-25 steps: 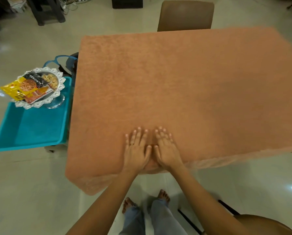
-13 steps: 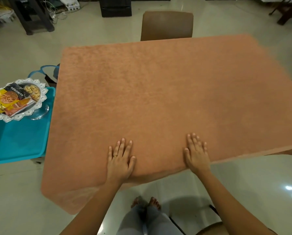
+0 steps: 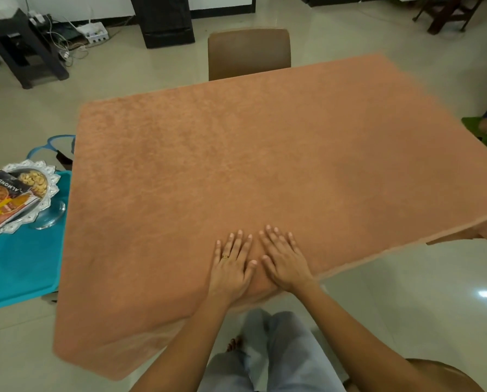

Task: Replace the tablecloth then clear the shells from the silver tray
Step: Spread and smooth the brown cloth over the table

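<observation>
Head view: rust-orange fuzzy tablecloth [image 3: 236,154] pressed flat.
Left hand [image 3: 231,268] and right hand [image 3: 285,264] press it side by side at 6 o'clock, fingers spread; scalloped silver tray [image 3: 53,185] sits at 9 o'clock, off the cloth.

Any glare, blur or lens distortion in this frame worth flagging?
Head view: a bright light reflection glares on the glossy pale floor at lower right; the wide lens bows the orange fuzzy tablecloth, whose far right edge is smeared; the left hand and right hand lying flat on it are sharp.
</observation>
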The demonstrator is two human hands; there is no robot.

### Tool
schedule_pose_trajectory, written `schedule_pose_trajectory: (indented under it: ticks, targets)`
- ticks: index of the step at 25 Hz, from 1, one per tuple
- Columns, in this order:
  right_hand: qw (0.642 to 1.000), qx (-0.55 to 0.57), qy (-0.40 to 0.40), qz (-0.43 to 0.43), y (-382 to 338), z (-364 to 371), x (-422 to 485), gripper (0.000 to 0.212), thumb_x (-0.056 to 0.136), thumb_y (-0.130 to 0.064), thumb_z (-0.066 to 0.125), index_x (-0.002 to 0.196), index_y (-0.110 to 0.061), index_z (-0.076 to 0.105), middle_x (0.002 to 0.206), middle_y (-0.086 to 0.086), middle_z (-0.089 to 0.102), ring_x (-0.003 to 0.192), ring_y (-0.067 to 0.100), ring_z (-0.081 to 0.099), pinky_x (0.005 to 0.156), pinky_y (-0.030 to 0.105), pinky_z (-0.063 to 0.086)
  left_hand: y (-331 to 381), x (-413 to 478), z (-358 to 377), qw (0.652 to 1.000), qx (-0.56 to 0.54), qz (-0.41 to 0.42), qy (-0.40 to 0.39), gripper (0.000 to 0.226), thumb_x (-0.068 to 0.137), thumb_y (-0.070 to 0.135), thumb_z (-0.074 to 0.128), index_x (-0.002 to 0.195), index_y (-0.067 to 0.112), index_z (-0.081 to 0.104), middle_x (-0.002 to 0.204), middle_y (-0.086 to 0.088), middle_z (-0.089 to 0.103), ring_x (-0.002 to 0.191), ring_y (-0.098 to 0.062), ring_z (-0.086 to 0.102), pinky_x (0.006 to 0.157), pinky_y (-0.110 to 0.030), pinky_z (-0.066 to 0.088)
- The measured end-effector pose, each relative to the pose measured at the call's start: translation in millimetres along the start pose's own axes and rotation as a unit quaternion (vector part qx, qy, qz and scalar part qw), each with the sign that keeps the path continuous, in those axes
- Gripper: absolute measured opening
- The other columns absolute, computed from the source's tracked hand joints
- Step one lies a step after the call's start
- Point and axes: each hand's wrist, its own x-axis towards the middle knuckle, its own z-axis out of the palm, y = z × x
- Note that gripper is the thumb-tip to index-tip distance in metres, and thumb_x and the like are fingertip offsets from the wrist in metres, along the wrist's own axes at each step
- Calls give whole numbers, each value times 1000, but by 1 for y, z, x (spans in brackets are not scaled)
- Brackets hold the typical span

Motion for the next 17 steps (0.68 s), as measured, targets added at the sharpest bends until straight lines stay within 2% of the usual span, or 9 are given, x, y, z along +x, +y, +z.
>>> schedule_pose_trajectory:
  ticks: [2,4,6,7,9,11,12,15,17]
  targets:
    - [999,2,17,50,44,-12,-3,64,93,-49,15,151,-24,18,158,0,18,146,20,16,115,36,-6,-1,1,-1,1000,3,-9,2,60,95,51,27,151,31,20,158,4,17,146,-17,13,116,-42,-4]
    - [994,10,31,108,96,-22,-11,68,91,-52,10,151,-22,18,158,2,18,146,21,14,116,39,-2,5,4,-2,999,13,-30,21,57,92,45,35,145,27,37,153,1,32,142,-20,27,116,-45,5]
    - [982,30,43,179,131,-33,-16,74,89,-51,8,151,-13,19,158,10,17,146,27,12,117,44,1,22,16,-5,996,32,-66,58,47,86,36,39,122,15,59,133,-9,56,125,-26,50,113,-49,25]
    - [978,42,50,200,133,-36,-14,75,88,-49,10,150,-6,20,157,16,17,146,31,13,118,45,3,34,24,-7,992,29,-89,78,42,83,33,38,108,11,63,120,-11,62,114,-27,56,108,-48,34]
    - [984,52,45,162,111,-39,-4,71,89,-40,21,146,2,26,153,23,24,143,36,21,118,43,4,61,44,-7,988,2,-123,89,37,83,30,37,98,8,63,109,-13,65,102,-28,61,99,-43,44]
    - [997,43,29,64,88,-33,6,64,89,-32,32,144,2,33,151,19,31,140,33,29,117,39,4,94,68,3,988,-27,-120,88,46,86,30,36,114,6,63,124,-15,61,114,-29,58,104,-43,39]
    - [998,47,29,29,82,-30,10,62,89,-30,35,144,0,35,151,17,32,140,30,30,116,38,4,108,78,10,990,-38,-108,84,50,89,31,34,125,7,58,136,-13,54,125,-28,51,109,-43,30]
    - [998,26,49,-17,116,-30,16,60,91,-33,34,144,-7,36,152,9,33,141,23,29,116,39,2,132,94,28,993,-46,-100,50,57,94,39,26,146,18,35,154,-5,29,143,-25,25,115,-42,3]
    - [1000,12,15,-15,158,-38,16,61,92,-38,29,148,-14,31,154,5,29,144,18,22,116,39,-1,133,93,33,993,-32,-111,37,59,96,46,24,150,23,27,156,-1,24,145,-22,19,115,-42,-1]
